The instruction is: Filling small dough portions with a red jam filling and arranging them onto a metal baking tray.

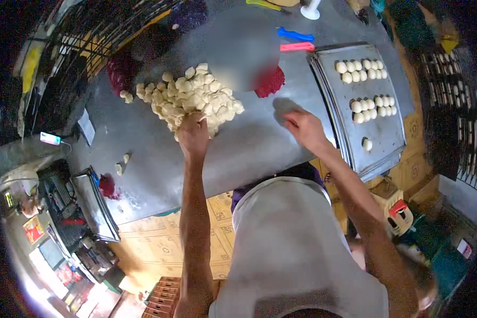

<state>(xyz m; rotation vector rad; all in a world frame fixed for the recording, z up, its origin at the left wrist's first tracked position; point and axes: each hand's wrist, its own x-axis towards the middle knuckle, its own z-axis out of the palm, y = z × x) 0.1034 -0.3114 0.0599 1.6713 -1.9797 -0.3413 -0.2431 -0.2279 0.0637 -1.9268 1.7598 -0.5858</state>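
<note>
A heap of pale dough pieces (196, 95) lies on the metal table (148, 175). My left hand (194, 137) reaches into the heap's near edge, its fingers closed around a dough piece that is mostly hidden. My right hand (305, 129) hovers low over the table to the right, fingers curled and pressed together; whatever they may hold does not show. Just beyond it sits a mound of crumbly magenta filling (270, 83). At the right, a metal tray (373, 135) bears clusters of round white dough balls (360, 71), with a single ball (367, 143) nearer me.
Past the filling lie a blue-handled tool (296, 35) and a pink-handled one (298, 47). A blurred patch hides the table's far middle. Small dough scraps (120, 168) and a red smear (107, 186) are at the left. More trays (94, 204) stand by the left edge.
</note>
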